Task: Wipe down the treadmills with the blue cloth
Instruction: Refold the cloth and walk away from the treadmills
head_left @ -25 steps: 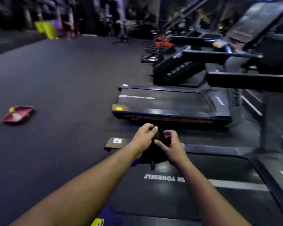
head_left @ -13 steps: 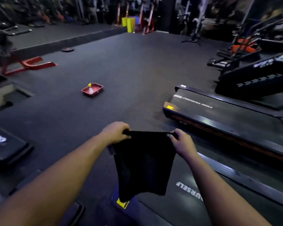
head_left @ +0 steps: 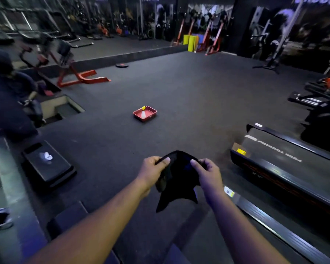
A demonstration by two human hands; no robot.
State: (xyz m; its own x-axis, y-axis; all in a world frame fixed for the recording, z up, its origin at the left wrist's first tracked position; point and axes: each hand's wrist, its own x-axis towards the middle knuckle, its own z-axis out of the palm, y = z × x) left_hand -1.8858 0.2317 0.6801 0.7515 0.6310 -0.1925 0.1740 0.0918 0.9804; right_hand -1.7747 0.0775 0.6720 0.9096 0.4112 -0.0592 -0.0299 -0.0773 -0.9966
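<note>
- Clearly both hands held the cloth [head_left: 177, 174] in the air over the gym floor [head_left: 179, 88], well apart from any treadmill surface; it read nearly black in the dim light.
- Left hand [head_left: 151, 171] pinched one upper edge, thumb on top; right hand [head_left: 208, 172] pinched the other edge, fingers curled round the fabric. Slack middle bunched, tail hanging below.
- Step in hand, as judged: refolding or regripping the cloth before the next wipe. Best done by gathering it into a flat pad with a fresh face outward, then pressing it flat along the deck and side rails in overlapping passes.
- Count: two treadmills partly in view at right, nearer one [head_left: 274, 231] by the right forearm, farther one [head_left: 286, 155] beyond it.
- One cloth. One red tray [head_left: 151, 116] on the floor, well apart, with one spray bottle [head_left: 143, 113] standing in it.
</note>
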